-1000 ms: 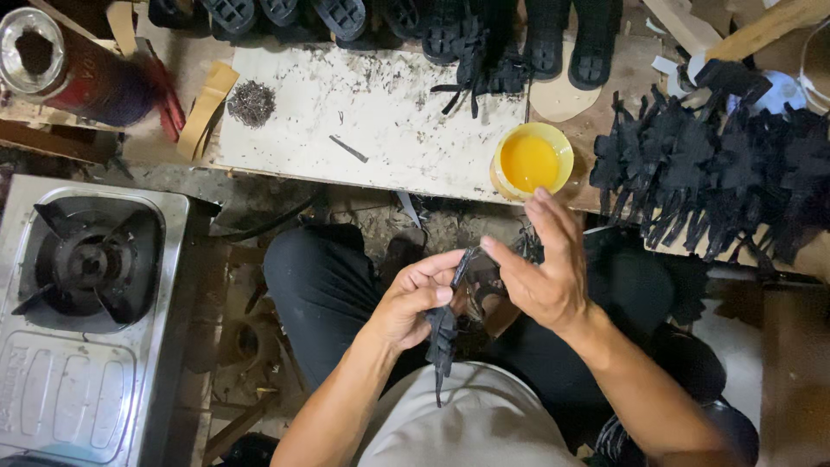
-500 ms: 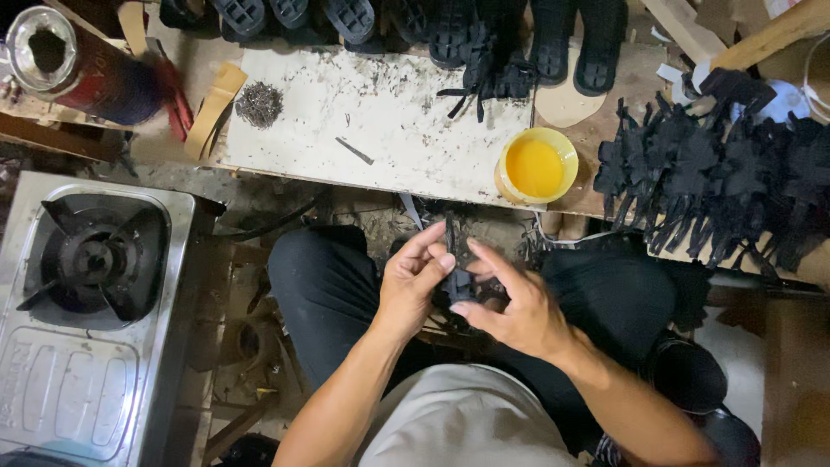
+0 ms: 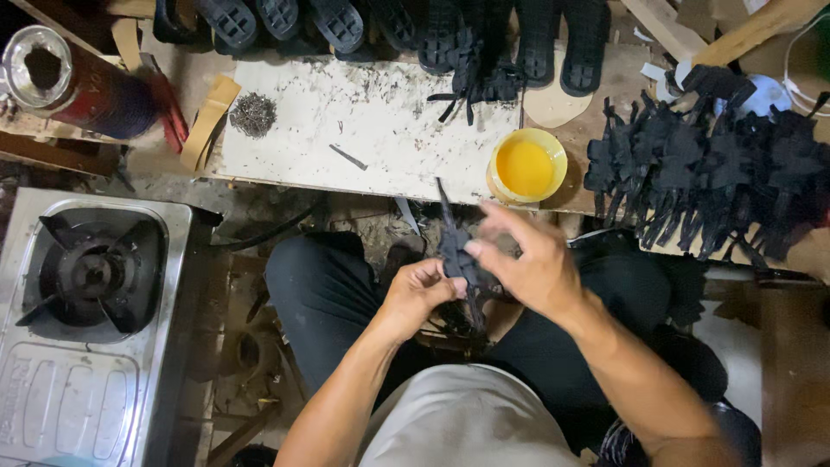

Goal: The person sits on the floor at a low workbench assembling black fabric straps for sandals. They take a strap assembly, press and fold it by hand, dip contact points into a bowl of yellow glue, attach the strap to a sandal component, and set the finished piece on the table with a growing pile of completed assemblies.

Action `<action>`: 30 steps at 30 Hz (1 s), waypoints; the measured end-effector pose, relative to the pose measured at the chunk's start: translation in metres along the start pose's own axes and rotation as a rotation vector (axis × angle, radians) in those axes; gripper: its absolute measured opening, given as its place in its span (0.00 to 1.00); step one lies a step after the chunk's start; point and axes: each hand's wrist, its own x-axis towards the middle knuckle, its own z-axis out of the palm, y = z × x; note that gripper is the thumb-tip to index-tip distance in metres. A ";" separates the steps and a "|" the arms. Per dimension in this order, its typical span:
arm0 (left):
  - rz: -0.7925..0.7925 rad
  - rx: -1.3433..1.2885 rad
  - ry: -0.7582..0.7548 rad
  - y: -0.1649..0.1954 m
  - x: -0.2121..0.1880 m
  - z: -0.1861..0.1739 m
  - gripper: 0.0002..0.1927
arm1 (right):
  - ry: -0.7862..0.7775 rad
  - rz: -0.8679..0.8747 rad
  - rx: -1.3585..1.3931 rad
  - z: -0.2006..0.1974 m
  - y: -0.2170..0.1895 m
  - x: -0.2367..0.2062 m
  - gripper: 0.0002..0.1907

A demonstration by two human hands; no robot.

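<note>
Over my lap, both hands work a black strap piece (image 3: 453,251) with thin loose ends. My left hand (image 3: 417,294) pinches its lower part. My right hand (image 3: 529,264) grips it from the right, fingers curled across the top. One narrow end of the strap sticks up towards the table edge. A yellow bowl of orange glue (image 3: 526,166) sits on the table just beyond my right hand. A large heap of similar black strap pieces (image 3: 709,169) lies at the right.
A white worn board (image 3: 363,138) covers the table, with a small pile of tacks (image 3: 252,114) on it. Black shoe soles (image 3: 415,26) line the far edge. A gas stove (image 3: 82,320) stands at the left, a dark tin can (image 3: 60,82) beyond it.
The strap piece has been turned and raised from hanging down over my lap to pointing up towards the table. My right hand has shifted across its top.
</note>
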 end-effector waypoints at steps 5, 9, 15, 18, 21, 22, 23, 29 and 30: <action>-0.031 -0.033 0.107 0.003 0.007 -0.010 0.05 | 0.143 -0.224 -0.628 -0.030 0.025 0.038 0.28; -0.041 -0.070 0.126 0.010 0.011 -0.009 0.06 | 0.039 -0.215 -0.693 -0.041 0.037 0.046 0.29; -0.016 -0.028 0.145 0.023 0.016 -0.016 0.07 | 0.151 -0.231 -0.460 -0.040 0.037 0.024 0.13; -0.018 -0.019 0.136 0.030 0.020 -0.013 0.08 | 0.094 -0.312 -0.257 -0.033 0.021 0.003 0.07; -0.024 -0.023 0.119 0.036 0.020 -0.006 0.10 | -0.030 -0.369 -0.100 -0.016 0.003 -0.019 0.13; -0.026 -0.027 0.111 0.038 0.020 -0.003 0.10 | -0.038 -0.379 -0.109 -0.011 -0.001 -0.022 0.14; -0.028 -0.017 0.096 0.039 0.020 -0.001 0.11 | -0.047 -0.389 -0.119 -0.005 -0.002 -0.024 0.15; -0.031 -0.015 0.064 0.045 0.018 0.007 0.14 | -0.058 -0.393 -0.132 0.009 0.008 -0.024 0.21; -0.026 -0.018 0.059 0.046 0.017 0.007 0.14 | -0.066 -0.396 -0.130 0.010 0.010 -0.024 0.21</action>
